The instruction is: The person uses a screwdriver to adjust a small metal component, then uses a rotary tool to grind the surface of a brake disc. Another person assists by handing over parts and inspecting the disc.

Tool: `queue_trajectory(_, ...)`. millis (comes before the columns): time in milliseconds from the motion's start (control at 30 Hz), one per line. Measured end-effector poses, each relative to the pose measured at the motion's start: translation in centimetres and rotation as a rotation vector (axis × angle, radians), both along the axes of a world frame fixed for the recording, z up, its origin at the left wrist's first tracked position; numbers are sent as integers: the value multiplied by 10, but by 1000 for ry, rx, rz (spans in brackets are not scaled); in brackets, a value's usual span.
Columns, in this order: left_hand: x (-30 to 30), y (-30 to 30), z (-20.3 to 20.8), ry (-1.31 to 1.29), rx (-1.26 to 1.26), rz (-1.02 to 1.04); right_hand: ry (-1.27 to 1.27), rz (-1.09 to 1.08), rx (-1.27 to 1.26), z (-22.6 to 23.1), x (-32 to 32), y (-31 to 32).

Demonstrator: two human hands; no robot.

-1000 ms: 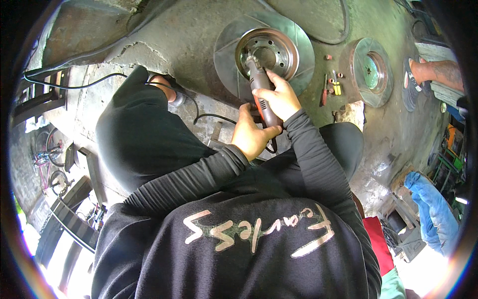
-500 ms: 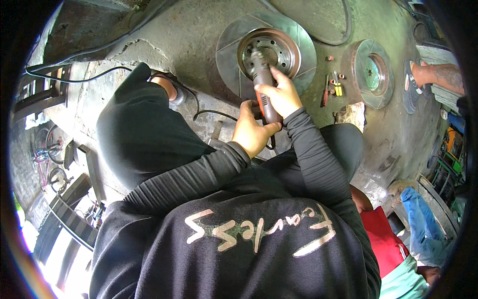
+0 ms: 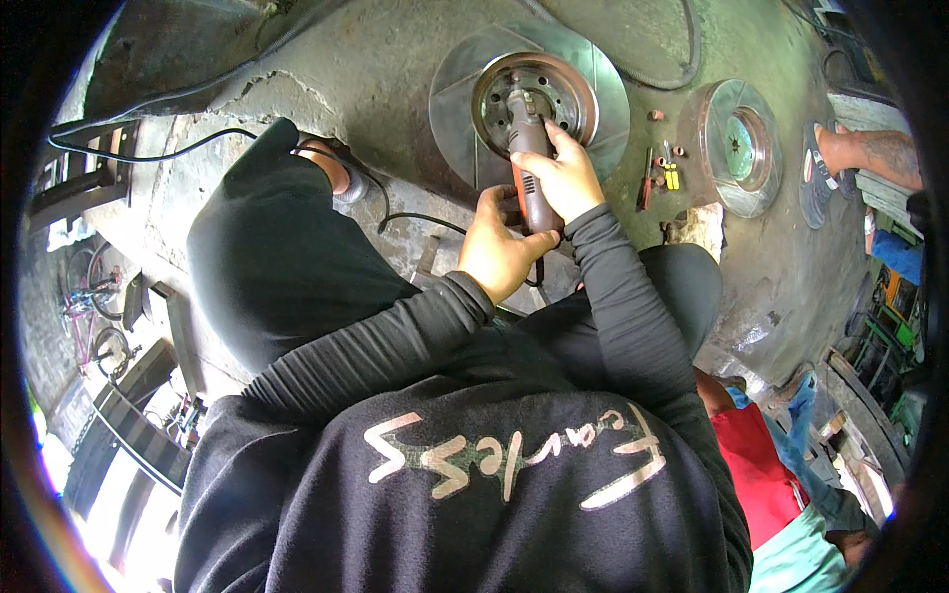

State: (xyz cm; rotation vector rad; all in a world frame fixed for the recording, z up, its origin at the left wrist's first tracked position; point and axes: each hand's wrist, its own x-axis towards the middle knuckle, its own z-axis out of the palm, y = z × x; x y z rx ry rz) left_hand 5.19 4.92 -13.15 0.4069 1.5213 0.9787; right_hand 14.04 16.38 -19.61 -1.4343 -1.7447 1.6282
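A large brake disc [image 3: 455, 109] lies on the floor in front of me, its raised hub ringed with bolt holes. Over the hub is the head of a corded, dark and orange angle grinder [image 3: 526, 136]; I cannot see whether its tip touches the metal. My right hand [image 3: 567, 180] is wrapped round the middle of the grinder's body, from its right side. My left hand [image 3: 497, 249] grips the rear end, thumb and fingers on either side. From that end the black cord [image 3: 425, 215] trails off to the left.
Right of the disc lie a screwdriver [image 3: 647, 180], yellow-handled tools [image 3: 671, 178] and small copper-coloured pieces [image 3: 656, 116]. Beyond them is a second disc [image 3: 714, 148], near another person's sandalled foot [image 3: 817, 178]. A hose [image 3: 682, 79] curves behind. Someone in red [image 3: 756, 474] is at lower right.
The grinder's head has shifted slightly to the right and its body stands more upright in view, both hands still on it. At lower right, the person in blue jeans has moved.
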Motion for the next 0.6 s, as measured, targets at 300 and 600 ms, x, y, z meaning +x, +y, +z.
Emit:
queue_trajectory(300, 4, -5, -6, 100, -2, -22, 43, 32, -75, 1, -2, 0)
queue_trajectory(600, 4, -1, -8, 32, 14, -30, -49, 41, 49, -16, 6, 6)
